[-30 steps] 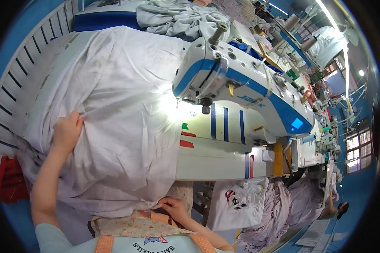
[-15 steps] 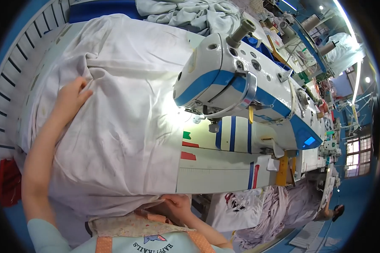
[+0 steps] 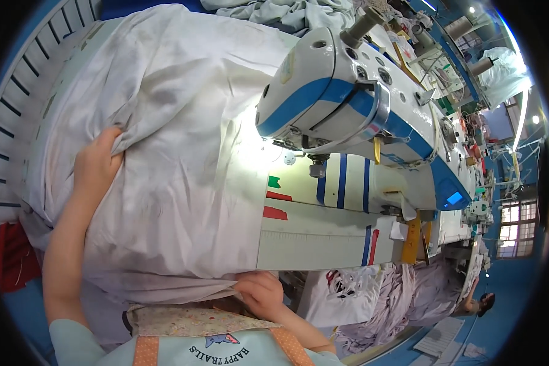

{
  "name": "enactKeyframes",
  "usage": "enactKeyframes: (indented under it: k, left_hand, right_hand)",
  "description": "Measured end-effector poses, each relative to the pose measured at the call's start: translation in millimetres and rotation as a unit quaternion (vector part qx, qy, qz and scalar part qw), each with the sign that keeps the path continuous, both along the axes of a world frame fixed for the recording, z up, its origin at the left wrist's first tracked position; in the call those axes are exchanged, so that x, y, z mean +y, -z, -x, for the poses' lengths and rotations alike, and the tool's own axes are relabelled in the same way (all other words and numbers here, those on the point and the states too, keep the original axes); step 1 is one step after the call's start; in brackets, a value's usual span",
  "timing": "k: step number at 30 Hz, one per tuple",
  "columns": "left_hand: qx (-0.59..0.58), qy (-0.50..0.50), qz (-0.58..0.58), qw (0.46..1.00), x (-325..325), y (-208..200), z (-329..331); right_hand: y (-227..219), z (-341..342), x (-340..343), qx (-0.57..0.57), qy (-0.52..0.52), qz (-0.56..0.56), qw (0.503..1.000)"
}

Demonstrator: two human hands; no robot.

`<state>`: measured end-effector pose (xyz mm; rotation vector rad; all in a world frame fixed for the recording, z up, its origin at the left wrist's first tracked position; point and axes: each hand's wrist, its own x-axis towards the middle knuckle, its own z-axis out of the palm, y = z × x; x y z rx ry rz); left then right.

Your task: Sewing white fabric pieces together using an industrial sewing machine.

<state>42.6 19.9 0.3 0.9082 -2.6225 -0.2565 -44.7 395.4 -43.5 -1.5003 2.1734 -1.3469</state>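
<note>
Bare left hand (image 3: 96, 166), left of frame, has fingers clamped on wrinkled white woven cloth (image 3: 171, 189); bare right hand (image 3: 261, 294), lower centre, pinches its near edge. Even tension should limit creasing.

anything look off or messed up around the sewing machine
Nothing stands out as spilled or broken; the white cloth is merely rumpled at the left hand and drapes past the front of the table.

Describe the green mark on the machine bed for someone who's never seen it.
Start at the white-and-blue sewing machine, right of the spread white cloth. On its pale bed, follow the cloth's right edge to two red marks. Just above them sits the small green mark, the only green one among red marks and blue strips.
</note>
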Motion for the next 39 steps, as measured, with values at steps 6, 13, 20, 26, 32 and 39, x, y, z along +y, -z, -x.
enactKeyframes:
  k: [6, 13, 20, 26, 32, 39]
  left_hand:
    - [0.009, -0.006, 0.017, 1.0, -19.3, 0.3, 40.5]
    - [0.039, -0.005, 0.033, 0.999, -44.6, 4.4, 87.4]
    - [0.051, -0.039, 0.033, 0.997, -65.8, 6.5, 135.4]
    - [0.035, -0.057, 0.04, 0.997, -93.1, 11.7, 172.0]
    - [0.028, -0.075, 0.055, 0.995, -116.4, 13.2, 205.0]
    - [0.012, -0.084, 0.003, 0.996, -135.2, 7.7, 206.0]
  right_hand:
    - [-28.3, 7.3, -11.8, 0.023, -0.02, 0.064, 0.998]
    - [-48.6, 35.7, -30.2, 0.057, -0.012, 0.024, 0.998]
    - [-58.3, 69.3, -55.1, 0.089, -0.036, -0.033, 0.995]
    - [-58.9, 100.5, -76.3, 0.114, -0.069, -0.038, 0.99]
    - [-56.8, 124.4, -94.4, 0.148, -0.077, -0.053, 0.985]
    - [-59.1, 128.2, -110.0, 0.192, -0.076, -0.058, 0.977]
